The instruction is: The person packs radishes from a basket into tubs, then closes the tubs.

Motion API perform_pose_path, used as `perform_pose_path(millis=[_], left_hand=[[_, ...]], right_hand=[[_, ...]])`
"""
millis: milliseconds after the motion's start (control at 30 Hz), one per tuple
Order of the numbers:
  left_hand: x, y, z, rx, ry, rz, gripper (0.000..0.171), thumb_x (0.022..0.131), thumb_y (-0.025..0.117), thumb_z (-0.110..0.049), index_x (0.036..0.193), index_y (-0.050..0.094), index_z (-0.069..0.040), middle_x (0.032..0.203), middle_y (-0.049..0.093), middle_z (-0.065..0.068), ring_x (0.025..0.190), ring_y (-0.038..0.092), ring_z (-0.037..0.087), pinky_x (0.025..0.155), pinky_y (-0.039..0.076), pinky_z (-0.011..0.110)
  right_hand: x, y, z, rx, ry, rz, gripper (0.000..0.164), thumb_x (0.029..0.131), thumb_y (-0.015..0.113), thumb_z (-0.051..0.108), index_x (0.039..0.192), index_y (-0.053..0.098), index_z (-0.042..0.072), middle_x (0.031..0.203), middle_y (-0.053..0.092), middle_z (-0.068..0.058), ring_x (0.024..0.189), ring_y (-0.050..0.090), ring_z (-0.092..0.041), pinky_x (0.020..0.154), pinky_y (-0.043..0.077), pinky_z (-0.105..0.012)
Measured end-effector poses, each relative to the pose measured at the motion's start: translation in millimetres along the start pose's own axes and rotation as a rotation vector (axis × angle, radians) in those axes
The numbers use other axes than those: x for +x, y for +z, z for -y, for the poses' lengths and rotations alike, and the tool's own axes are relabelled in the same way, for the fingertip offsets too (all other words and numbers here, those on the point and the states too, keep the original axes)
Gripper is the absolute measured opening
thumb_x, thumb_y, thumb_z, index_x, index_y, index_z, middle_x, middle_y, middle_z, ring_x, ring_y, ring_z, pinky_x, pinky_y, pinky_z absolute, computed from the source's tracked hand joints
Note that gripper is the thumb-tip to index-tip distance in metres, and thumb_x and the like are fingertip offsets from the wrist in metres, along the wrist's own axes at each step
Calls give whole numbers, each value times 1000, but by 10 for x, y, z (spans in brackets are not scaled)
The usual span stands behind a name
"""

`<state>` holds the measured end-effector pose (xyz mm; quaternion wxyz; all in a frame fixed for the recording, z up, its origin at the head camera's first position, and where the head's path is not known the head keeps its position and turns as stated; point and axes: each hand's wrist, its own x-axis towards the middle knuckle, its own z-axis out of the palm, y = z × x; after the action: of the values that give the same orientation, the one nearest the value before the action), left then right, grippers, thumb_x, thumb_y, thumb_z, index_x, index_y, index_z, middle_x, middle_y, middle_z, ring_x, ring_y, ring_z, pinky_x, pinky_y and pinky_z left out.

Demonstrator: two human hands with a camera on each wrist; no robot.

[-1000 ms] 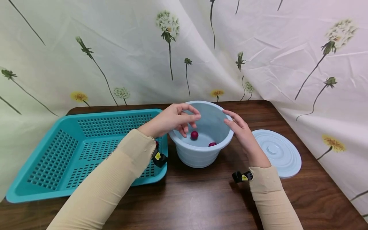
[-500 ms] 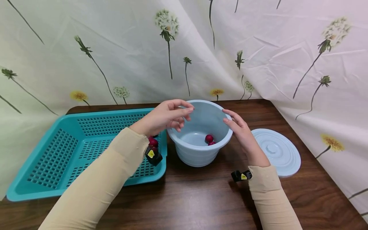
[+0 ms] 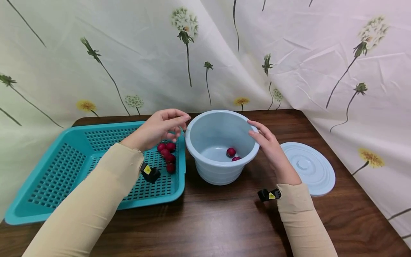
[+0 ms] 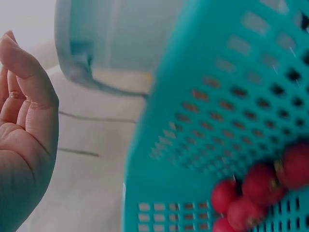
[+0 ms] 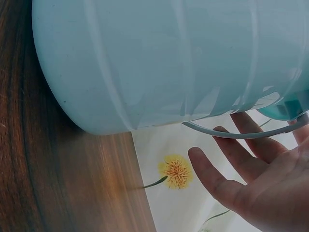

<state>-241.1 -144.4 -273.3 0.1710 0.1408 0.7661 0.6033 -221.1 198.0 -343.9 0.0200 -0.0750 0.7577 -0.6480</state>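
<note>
My left hand (image 3: 165,126) hovers above the right end of a teal plastic basket (image 3: 183,178), fingers loosely bent with nothing in them. Beneath it, several small round red radishes (image 3: 170,159) lie on the basket floor; stem stubs show on the radishes (image 4: 260,183) in the left wrist view. A light blue bucket (image 3: 218,175) stands upright right of the basket, with two radishes (image 3: 231,152) at its bottom. My right hand (image 3: 269,146) touches the bucket's right rim with thumb and fingertips. Its fingers (image 5: 241,162) extend beside the bucket's wire handle (image 5: 231,134).
A round light blue lid (image 3: 308,169) lies flat on the dark wooden table (image 3: 218,221), right of the right forearm. Behind the table hangs a white cloth (image 3: 144,53) printed with dandelions. The bucket stands close beside the basket.
The left hand has moved left from over the bucket to over the basket, uncovering the radishes there. One radish in the bucket has rolled right, beside the other. The right hand stays at the rim.
</note>
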Motion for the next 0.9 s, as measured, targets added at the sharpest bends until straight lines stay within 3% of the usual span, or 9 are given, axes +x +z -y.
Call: perform_pose_path(millis=[133,367,633,900], left_hand=[[-30,-102,83,26,-35,-39,42,96,63,-43,123,59,-10,100,61,6,73,55,14,64,52,29],[-63,-284,263,98,-123,-83,61,95,60,-51,135,51,-6,103,60,4,75,56,12,67,54,27],[-83,-464,552,183,-177,-79,66,96,57,-53,141,47,-6,120,58,14,80,59,16,73,56,31],[-86,-589,689,227,-220,-56,63,99,53,-51,145,44,-8,131,55,19,82,60,15,74,55,34]], right_hand=[[2,1,-4,-2,-2,5,51,102,49,33,149,42,15,151,43,-15,130,46,-28,112,35,-52],[0,15,-11,0,-6,8,50,103,49,32,149,42,14,151,42,-14,129,46,-28,112,35,-52],[-2,24,-16,-2,-2,9,50,103,49,31,149,41,13,152,41,-15,131,45,-29,112,35,-53],[-6,15,-1,0,-11,3,50,103,49,32,149,41,13,151,42,-16,131,45,-30,113,34,-54]])
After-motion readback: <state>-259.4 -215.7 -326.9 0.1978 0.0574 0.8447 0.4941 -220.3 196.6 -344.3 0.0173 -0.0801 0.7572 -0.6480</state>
